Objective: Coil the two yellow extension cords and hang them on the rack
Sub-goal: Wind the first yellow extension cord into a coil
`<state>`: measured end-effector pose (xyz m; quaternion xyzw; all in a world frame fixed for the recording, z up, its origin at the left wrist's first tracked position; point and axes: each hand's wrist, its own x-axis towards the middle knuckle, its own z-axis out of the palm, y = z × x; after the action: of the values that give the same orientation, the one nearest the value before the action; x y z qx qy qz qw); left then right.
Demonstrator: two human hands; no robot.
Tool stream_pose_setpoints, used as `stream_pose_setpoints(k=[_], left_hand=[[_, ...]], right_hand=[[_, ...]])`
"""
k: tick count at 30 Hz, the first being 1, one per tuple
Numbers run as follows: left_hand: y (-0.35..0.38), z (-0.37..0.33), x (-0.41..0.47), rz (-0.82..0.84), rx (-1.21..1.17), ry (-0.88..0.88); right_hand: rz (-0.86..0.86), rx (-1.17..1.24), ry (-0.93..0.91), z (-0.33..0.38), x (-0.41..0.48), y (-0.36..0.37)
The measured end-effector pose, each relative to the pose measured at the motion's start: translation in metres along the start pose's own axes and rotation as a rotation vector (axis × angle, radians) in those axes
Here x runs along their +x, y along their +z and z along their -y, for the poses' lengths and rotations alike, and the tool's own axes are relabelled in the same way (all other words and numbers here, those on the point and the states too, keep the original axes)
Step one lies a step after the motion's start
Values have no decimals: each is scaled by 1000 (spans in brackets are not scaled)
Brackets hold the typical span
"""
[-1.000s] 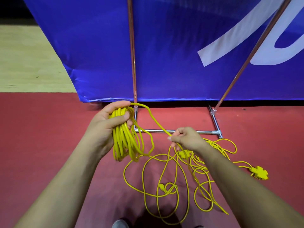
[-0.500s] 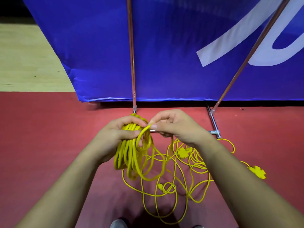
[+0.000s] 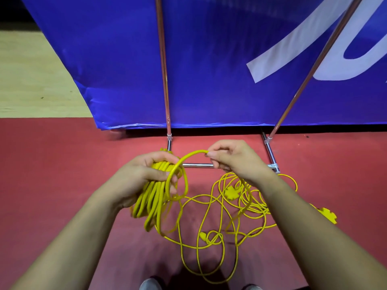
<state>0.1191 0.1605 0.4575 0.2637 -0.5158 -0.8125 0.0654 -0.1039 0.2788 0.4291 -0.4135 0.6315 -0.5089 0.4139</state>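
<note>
your left hand (image 3: pixel 146 176) grips the yellow cord coil (image 3: pixel 155 201), your right hand (image 3: pixel 234 160) pinches a loop (image 3: pixel 188 155) above loose cord (image 3: pixel 230 216) on the floor (image 3: pixel 62 164).

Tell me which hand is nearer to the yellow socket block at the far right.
Right. The right hand, pinching the cord, is up and left of the socket block; the left hand, gripping the coil, is much farther left.

left hand (image 3: pixel 144 176) grips yellow coil (image 3: pixel 155 201); right hand (image 3: pixel 234 160) pinches loop (image 3: pixel 188 155).
</note>
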Motion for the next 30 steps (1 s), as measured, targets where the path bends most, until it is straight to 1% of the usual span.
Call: stream_pose_setpoints(k=[1,3,5,8,9,11,13,15,16,18,20,23,26,30], left_hand=[[0,0,0,-13,-23,1],[3,0,-1,-34,-74,18],[7,0,0,-19,-116,27],[9,0,1,24,-133,40],[8,0,1,39,-131,50],[5,-1,1,60,-148,90],[1,-1,2,62,-191,146],[-3,-2,2,42,-206,180],[-4,-3,2,38,-202,186],[-7,-3,1,45,-156,157],[-7,-3,0,40,-86,109],[-6,-2,1,-14,-58,70],[-3,0,1,-24,-77,48],[3,5,2,53,-38,62]], right_hand=[[21,-53,-29,7,-1,5],[83,-251,-105,22,-3,17],[134,-423,-178,32,-5,28],[135,-536,-220,40,-9,40],[121,-541,-224,42,-10,42],[117,-473,-197,39,-10,40],[190,-451,-114,27,-8,28],[279,-443,12,10,-8,12],[283,-397,61,2,-8,6],[214,-251,119,-6,-9,-2],[131,-210,92,-7,-7,-5],[52,-254,-3,3,-4,-4],[86,-301,-101,22,-6,9],[130,-399,-229,36,-7,33]])
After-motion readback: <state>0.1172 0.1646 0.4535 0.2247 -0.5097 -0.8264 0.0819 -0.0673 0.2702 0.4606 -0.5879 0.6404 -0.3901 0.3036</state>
